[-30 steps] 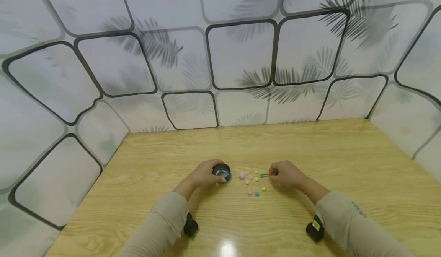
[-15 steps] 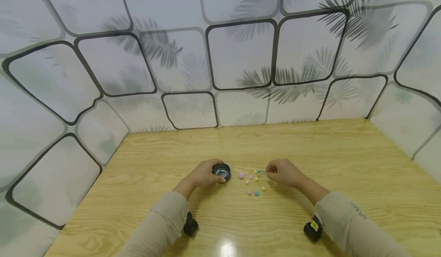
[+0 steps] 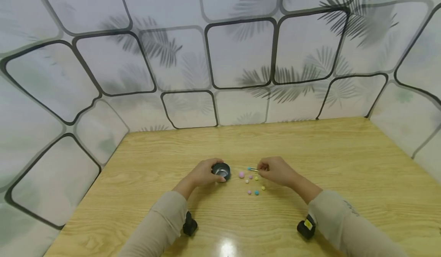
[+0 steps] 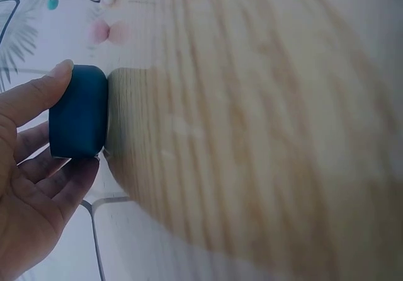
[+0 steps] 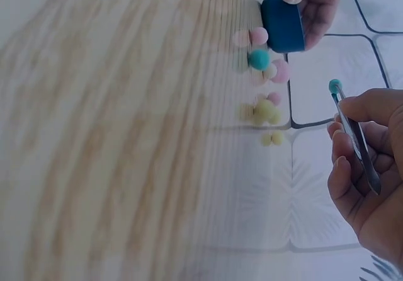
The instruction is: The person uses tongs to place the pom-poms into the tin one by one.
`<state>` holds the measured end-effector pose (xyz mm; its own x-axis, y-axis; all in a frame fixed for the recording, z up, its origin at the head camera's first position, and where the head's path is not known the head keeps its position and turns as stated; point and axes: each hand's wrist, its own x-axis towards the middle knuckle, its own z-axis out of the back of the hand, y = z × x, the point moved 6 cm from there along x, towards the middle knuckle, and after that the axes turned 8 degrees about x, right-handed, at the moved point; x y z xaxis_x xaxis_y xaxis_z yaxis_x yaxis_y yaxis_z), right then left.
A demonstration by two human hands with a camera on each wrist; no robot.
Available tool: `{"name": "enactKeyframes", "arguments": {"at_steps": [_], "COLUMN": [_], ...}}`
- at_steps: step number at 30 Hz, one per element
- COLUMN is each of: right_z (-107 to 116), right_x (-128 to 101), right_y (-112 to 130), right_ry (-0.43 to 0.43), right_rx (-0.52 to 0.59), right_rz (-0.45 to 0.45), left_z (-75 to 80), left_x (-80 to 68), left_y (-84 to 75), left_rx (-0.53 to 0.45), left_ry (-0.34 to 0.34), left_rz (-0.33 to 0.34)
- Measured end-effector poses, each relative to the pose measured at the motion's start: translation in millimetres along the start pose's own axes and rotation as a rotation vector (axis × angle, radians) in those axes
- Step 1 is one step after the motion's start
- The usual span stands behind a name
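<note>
Two hands at work on wooden surface (image 3: 310,150).
Left hand (image 3: 203,174) grasps small bowl (image 3: 221,169); right hand (image 3: 275,171) pinches tweezers (image 5: 356,137) holding teal ball (image 5: 335,86).

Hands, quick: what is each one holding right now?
Left hand: fingers grip the small dark bowl on the table.
Right hand: fingers pinch tweezers carrying a teal ball.

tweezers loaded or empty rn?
Loaded: the tweezers in the right hand pinch a teal ball at their tip, lifted off the table.
</note>
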<state>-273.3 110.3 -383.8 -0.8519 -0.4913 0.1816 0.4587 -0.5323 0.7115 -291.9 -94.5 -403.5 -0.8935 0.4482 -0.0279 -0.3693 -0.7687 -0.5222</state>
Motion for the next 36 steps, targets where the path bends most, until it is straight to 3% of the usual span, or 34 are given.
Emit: {"name": "enactKeyframes", "arguments": {"at_steps": [36], "right_z": [-37], "right_x": [38], "right_y": [21], "right_ry": [0.049], "right_rx": [0.118], "right_rz": [0.046], "left_z": [2.0], "left_x": [3.7], "left_y": [0.8], "left_rx": [-0.018], "left_ry": [0.011], "left_rz": [0.035]}}
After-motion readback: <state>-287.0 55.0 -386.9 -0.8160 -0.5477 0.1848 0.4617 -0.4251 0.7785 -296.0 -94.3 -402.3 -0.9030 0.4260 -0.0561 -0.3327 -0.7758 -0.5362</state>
